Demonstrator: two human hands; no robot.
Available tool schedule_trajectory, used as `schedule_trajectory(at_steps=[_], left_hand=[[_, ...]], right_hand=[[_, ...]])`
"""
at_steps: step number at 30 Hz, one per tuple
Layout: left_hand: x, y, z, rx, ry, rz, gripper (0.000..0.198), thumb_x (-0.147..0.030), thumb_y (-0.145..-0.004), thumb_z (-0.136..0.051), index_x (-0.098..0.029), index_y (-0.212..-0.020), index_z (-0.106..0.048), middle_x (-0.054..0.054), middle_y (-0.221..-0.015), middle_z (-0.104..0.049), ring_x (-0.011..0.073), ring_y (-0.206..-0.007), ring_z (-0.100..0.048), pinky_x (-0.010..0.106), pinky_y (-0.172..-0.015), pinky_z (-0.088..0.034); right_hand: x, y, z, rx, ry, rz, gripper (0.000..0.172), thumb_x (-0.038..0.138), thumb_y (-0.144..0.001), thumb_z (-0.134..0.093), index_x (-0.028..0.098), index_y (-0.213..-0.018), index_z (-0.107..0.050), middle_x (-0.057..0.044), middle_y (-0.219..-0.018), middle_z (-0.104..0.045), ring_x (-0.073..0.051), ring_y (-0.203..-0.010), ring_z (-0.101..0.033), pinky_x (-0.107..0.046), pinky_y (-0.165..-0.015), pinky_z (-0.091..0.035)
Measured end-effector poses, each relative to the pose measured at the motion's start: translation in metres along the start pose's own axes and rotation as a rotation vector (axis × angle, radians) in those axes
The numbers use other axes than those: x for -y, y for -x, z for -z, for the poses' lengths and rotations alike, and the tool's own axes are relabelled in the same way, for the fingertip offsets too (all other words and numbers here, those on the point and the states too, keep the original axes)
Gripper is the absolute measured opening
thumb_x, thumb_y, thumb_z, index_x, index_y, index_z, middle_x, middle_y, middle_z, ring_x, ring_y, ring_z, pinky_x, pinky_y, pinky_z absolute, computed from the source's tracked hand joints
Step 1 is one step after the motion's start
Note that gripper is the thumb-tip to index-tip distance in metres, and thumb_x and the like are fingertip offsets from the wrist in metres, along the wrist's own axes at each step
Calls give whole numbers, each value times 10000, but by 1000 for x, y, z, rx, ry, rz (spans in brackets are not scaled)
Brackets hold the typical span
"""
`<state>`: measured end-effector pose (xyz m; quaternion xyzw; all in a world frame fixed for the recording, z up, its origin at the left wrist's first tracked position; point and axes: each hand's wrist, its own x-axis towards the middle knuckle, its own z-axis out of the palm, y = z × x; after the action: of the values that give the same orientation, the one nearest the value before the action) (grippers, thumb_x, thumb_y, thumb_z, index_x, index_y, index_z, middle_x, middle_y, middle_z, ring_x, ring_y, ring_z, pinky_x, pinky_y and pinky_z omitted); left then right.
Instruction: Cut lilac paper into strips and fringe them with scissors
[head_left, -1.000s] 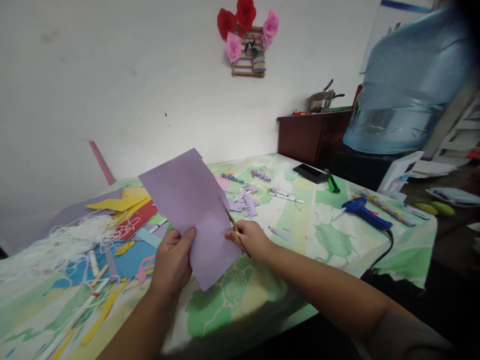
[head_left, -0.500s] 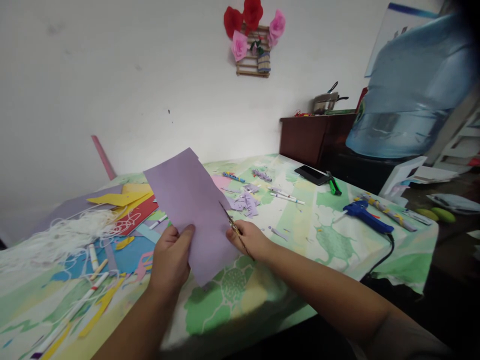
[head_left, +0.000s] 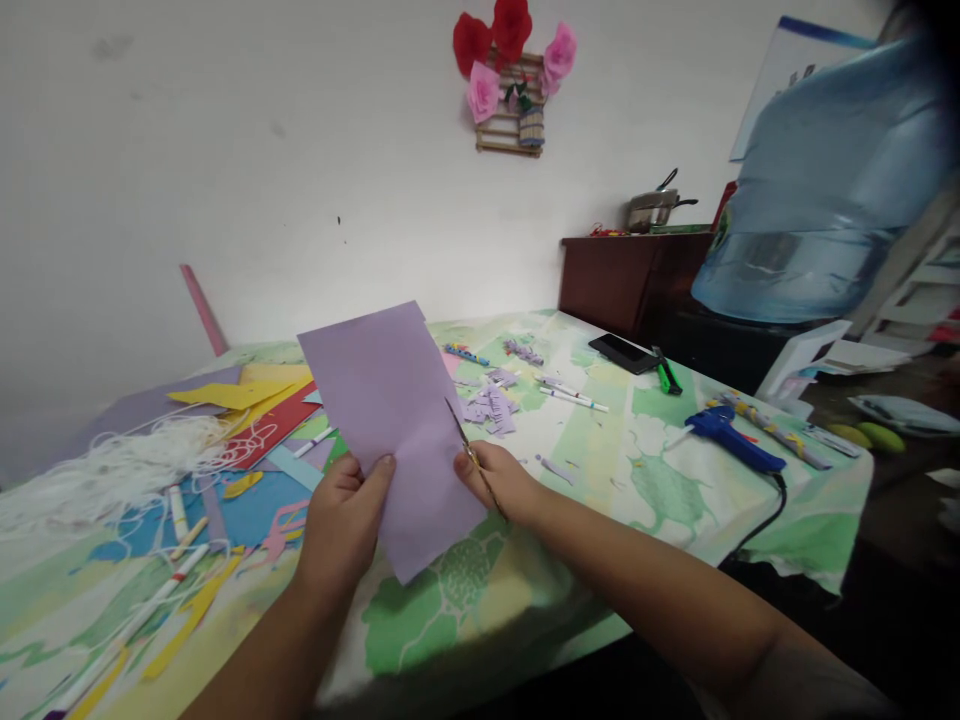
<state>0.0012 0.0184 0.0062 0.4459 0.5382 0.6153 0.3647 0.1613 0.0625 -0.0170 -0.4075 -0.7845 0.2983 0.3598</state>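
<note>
A sheet of purple paper (head_left: pixel 382 400) is held up over the table, tilted, its left edge pinched by my left hand (head_left: pixel 346 515) with the thumb on the front face. My right hand (head_left: pixel 501 480) is closed round a pair of scissors (head_left: pixel 466 445), at the right edge of the sheet. The blades point up and away, lying against the paper near that edge; whether they are parted I cannot tell. Behind the sheet lie fringed purple paper scraps (head_left: pixel 491 405) on the patterned tablecloth (head_left: pixel 420 625).
White string (head_left: pixel 112 465) and coloured paper pieces (head_left: pixel 285 430) cover the left side. Markers (head_left: pixel 574 398), a phone (head_left: pixel 624 352), a green cutter (head_left: pixel 666 372) and a blue glue gun (head_left: pixel 739 438) with its cord lie to the right. A large water bottle (head_left: pixel 810 200) stands beyond.
The purple sheet has turned slightly, its top shifting right and facing me more squarely. The scissors stay at its right edge in my right hand, and my left hand keeps its hold.
</note>
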Motion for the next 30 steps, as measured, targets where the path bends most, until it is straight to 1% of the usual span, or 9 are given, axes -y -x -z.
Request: schedule_trajectory(at_steps=[4, 7, 9, 12, 15, 19, 22, 26, 30], left_hand=[[-1, 3, 1, 14, -160, -40, 236, -371, -636, -545, -187, -785, -535, -6, -680, -602, 151, -608, -562, 231, -512, -427], [0, 5, 2, 11, -266, -117, 249, -376, -657, -517, -188, -819, -538, 3, -725, -602, 155, -630, -552, 229, -522, -415], [1, 6, 3, 1, -363, -163, 245, -375, -662, -506, -186, -812, -547, 2, -717, -599, 161, -643, -545, 228, -527, -405], [2, 6, 3, 38, -431, -185, 218, -367, -668, -492, -189, -779, -552, -10, -672, -590, 155, -626, -532, 224, -524, -393], [1, 6, 1, 106, -381, -160, 210, -353, -678, -478, -192, -797, -543, -13, -685, -585, 146, -630, -520, 220, -524, -389], [0, 4, 0, 133, -272, -115, 226, -345, -671, -493, -181, -822, -536, -7, -707, -591, 142, -634, -521, 221, -532, -390], [1, 2, 0, 166, -236, -69, 255, -344, -663, -511, -180, -856, -539, -5, -705, -601, 148, -637, -533, 226, -536, -395], [0, 1, 1, 212, -171, 3, 275, -345, -661, -520, -187, -886, -538, -10, -675, -607, 129, -565, -529, 210, -483, -390], [-4, 2, 0, 218, -109, 56, 258, -340, -650, -537, -183, -854, -537, -10, -644, -608, 108, -487, -510, 197, -428, -379]], right_hand=[[0, 0, 0, 6, -48, 0, 465, 588, -738, -225, 167, -618, -381, 13, -573, -388, -85, -517, -363, -205, -445, -280], [3, 1, 1, 13, -81, 2, 464, 593, -735, -222, 170, -610, -369, 13, -568, -387, -87, -518, -365, -206, -448, -293], [5, 1, 2, 14, -105, -1, 465, 593, -737, -213, 172, -612, -368, 13, -564, -386, -88, -514, -368, -206, -446, -300], [6, 2, 3, 19, -148, -2, 472, 579, -753, -180, 169, -638, -386, 6, -580, -411, -89, -516, -390, -207, -447, -315], [6, 1, 3, 24, -182, 1, 489, 574, -757, -174, 163, -667, -422, -5, -605, -445, -97, -539, -418, -213, -466, -331], [2, 0, 1, 8, -176, -6, 504, 590, -743, -191, 159, -662, -440, -8, -606, -453, -100, -545, -421, -216, -469, -327], [-1, -2, 0, -16, -161, -14, 502, 606, -729, -208, 164, -637, -427, 5, -578, -431, -95, -527, -401, -214, -463, -313], [-3, -3, 0, -50, -143, -26, 501, 625, -710, -229, 167, -584, -389, 23, -535, -378, -83, -499, -359, -210, -455, -293], [-5, -3, -2, -67, -141, -47, 505, 636, -696, -245, 167, -569, -384, 25, -525, -374, -79, -489, -347, -206, -442, -276]])
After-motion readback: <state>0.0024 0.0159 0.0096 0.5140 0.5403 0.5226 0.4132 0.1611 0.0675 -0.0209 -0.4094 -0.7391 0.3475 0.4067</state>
